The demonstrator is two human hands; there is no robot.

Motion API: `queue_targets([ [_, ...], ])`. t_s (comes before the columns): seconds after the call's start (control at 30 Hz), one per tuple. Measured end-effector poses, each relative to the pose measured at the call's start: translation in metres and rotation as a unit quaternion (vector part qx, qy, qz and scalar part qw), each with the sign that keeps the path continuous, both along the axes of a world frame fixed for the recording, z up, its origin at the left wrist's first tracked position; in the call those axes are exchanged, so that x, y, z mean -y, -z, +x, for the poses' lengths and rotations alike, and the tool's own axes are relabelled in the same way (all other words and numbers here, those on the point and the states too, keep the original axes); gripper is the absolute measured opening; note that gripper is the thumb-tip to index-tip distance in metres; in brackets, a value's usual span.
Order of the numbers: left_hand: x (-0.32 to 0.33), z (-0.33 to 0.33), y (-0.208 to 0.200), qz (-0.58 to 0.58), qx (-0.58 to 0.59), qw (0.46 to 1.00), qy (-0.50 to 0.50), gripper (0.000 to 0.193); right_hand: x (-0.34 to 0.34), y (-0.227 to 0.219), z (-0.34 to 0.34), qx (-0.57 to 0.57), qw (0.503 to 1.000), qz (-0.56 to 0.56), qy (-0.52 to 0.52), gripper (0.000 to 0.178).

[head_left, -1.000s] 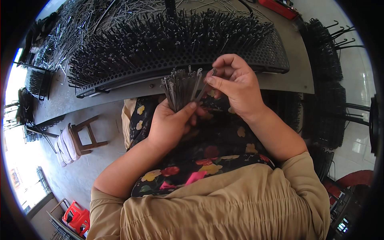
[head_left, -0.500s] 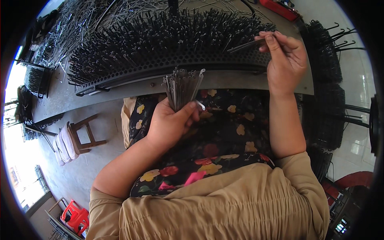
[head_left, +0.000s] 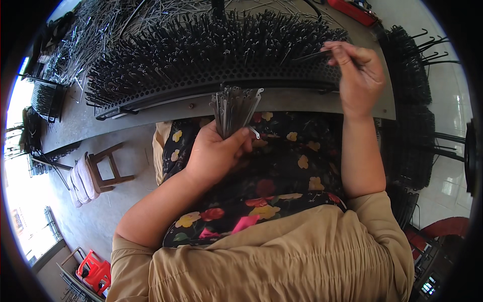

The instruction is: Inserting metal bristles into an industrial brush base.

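Overhead, right hand point(head_left: 358, 75) pinches one pin point(head_left: 316, 54) (left hand point(head_left: 216, 153) grips bundle point(head_left: 234, 108)).

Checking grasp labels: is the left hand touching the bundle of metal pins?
Touching. The head view shows the left hand closed around the lower end of the bundle of metal pins, thumb across it.

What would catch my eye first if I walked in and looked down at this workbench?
First, the long black perforated rack across the bench, bristling with thin metal rods like a giant brush. Below it, at the middle, the left hand grips a fanned bundle of metal rods upright over a floral-patterned lap, while the right hand pinches a single rod at the rack's right end. A loose heap of rods lies at upper left.
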State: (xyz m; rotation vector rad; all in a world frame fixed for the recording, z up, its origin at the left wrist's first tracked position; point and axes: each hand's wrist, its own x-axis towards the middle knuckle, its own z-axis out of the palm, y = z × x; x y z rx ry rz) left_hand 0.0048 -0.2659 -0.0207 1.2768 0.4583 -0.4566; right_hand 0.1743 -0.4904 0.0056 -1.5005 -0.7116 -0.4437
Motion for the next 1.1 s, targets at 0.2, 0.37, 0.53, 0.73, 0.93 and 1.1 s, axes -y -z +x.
queue_targets([
  [0.2,0.001,0.000,-0.001,0.003,-0.001,1.000,0.002,0.008,-0.011,-0.004,-0.006,0.088,0.989,-0.109,-0.056,0.010],
  [0.37,0.001,0.000,-0.001,-0.006,-0.003,1.000,-0.012,0.008,-0.003,-0.008,0.000,0.067,0.993,-0.072,-0.059,0.011],
  [0.53,0.001,0.001,-0.001,0.000,0.005,1.000,-0.017,0.009,0.002,-0.004,-0.005,0.074,0.992,-0.080,-0.070,0.013],
  [0.73,-0.002,0.002,-0.006,-0.001,0.007,1.000,0.004,0.008,0.003,-0.009,-0.015,0.136,0.977,-0.143,-0.078,0.015],
  [0.93,-0.001,0.002,-0.011,-0.021,0.003,1.000,-0.007,0.009,0.000,-0.018,-0.025,0.185,0.956,-0.198,-0.110,0.022],
  [1.1,-0.002,0.002,-0.005,-0.006,0.023,1.000,0.001,0.010,0.005,-0.021,-0.025,0.184,0.951,-0.208,-0.138,0.027],
])
